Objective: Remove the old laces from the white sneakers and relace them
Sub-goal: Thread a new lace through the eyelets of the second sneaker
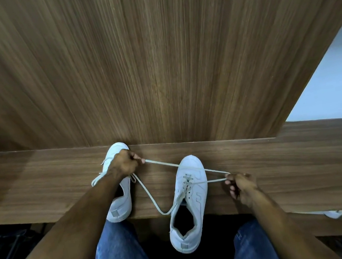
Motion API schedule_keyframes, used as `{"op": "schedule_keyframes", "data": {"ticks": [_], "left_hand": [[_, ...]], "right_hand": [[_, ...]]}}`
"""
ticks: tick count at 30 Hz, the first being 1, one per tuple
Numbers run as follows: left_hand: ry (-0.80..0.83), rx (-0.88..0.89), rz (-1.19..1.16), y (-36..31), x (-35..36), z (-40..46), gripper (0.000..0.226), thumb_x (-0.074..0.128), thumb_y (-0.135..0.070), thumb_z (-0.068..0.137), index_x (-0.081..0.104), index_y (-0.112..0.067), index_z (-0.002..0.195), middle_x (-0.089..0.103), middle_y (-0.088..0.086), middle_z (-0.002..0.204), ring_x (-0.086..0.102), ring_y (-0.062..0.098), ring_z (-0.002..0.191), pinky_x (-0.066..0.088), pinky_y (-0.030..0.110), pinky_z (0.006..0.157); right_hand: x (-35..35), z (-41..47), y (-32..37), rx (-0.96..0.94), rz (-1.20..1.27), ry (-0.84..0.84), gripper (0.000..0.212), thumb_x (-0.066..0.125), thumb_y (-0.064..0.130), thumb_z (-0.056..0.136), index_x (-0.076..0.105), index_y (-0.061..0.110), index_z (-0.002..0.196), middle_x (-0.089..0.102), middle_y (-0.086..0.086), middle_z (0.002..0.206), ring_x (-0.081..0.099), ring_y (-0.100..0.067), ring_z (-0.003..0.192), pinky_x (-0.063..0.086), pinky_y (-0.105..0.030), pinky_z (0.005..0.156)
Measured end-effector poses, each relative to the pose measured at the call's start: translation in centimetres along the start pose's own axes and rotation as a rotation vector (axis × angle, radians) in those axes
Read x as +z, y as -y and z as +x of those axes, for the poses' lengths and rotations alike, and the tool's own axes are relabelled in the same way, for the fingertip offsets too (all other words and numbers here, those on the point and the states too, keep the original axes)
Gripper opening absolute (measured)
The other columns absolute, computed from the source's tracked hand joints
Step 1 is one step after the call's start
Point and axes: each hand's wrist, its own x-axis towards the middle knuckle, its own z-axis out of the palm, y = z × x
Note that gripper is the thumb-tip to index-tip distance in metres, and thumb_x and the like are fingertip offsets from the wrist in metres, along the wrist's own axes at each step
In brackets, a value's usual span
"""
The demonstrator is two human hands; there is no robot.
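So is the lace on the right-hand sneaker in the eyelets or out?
Partly in. The lace crosses the front eyelets of the right sneaker; its ends run out to the left hand and right hand.

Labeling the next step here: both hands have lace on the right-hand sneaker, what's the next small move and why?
Probably pull both ends outward to take up slack. The left hand and right hand each pinch an end of the lace, which runs only through the front eyelets of the right-hand sneaker, with a loose loop sagging beside it. Then cross to the next eyelets.
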Motion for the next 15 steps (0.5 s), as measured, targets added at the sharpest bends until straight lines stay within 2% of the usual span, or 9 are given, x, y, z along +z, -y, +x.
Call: {"op": "schedule_keyframes", "data": {"ticks": [2,4,6,8,11,13,15], "left_hand": [[-0.071,-0.109,-0.368,0.3,-0.4,0.2,0.027,0.081,-0.022,0.076,0.059,-0.016,0.062,0.057,0.001,0.058,0.052,0.014,0.055,0.043,0.023,0.055],[-0.061,-0.174,-0.623,0.2,-0.7,0.0,0.025,0.080,-0.020,0.076,0.058,-0.013,0.068,0.055,0.003,0.057,0.049,0.011,0.046,0.041,0.019,0.044],[-0.016,-0.198,-0.823,0.0,-0.7,-0.1,0.022,0.080,-0.024,0.076,0.060,-0.015,0.077,0.059,0.003,0.065,0.055,0.010,0.053,0.046,0.019,0.047],[-0.035,-0.216,-1.010,-0.5,-0.6,-0.2,0.020,0.079,-0.021,0.077,0.060,-0.017,0.084,0.067,0.002,0.077,0.065,0.011,0.069,0.052,0.022,0.057],[-0.069,-0.202,-1.240,-2.0,-0.1,-0.4,0.011,0.071,-0.012,0.085,0.061,-0.014,0.089,0.072,0.004,0.092,0.070,0.016,0.086,0.055,0.025,0.071],[-0.097,-0.153,-1.308,-3.5,0.3,-0.5,0.006,0.065,-0.008,0.088,0.061,-0.013,0.088,0.072,0.005,0.088,0.071,0.016,0.079,0.056,0.025,0.070],[-0.146,-0.052,-1.204,-4.9,0.7,-0.7,0.007,0.063,-0.004,0.089,0.064,-0.010,0.087,0.070,0.005,0.079,0.067,0.010,0.062,0.055,0.021,0.063]], "right_hand": [[0.1,0.3,-0.3,0.028,0.037,0.013,0.019,0.056,0.005,0.092,0.059,0.009,0.073,0.058,0.000,0.047,0.041,-0.003,0.028,0.036,-0.011,0.034],[0.2,0.5,-0.5,0.055,0.072,0.023,0.019,0.056,0.004,0.093,0.059,0.008,0.075,0.061,0.001,0.045,0.048,-0.004,0.030,0.042,-0.014,0.035],[0.2,0.5,-0.7,0.078,0.109,0.038,0.017,0.055,0.004,0.093,0.060,0.007,0.077,0.063,-0.001,0.046,0.054,-0.005,0.033,0.048,-0.018,0.038],[0.3,0.4,-0.8,0.088,0.131,0.063,0.016,0.054,0.003,0.093,0.060,0.004,0.079,0.064,-0.003,0.047,0.059,-0.009,0.038,0.052,-0.021,0.040],[0.7,0.2,-0.8,0.048,0.162,0.071,0.009,0.054,0.000,0.092,0.061,0.000,0.086,0.068,-0.011,0.062,0.066,-0.020,0.059,0.055,-0.026,0.045],[1.1,-0.2,-0.6,-0.046,0.185,0.091,0.011,0.054,-0.003,0.091,0.060,0.004,0.096,0.070,-0.017,0.080,0.067,-0.025,0.072,0.057,-0.031,0.055],[1.8,-1.0,-0.7,-0.164,0.112,0.164,0.022,0.058,-0.005,0.088,0.057,0.014,0.100,0.071,-0.014,0.088,0.067,-0.024,0.077,0.057,-0.035,0.066]]}}
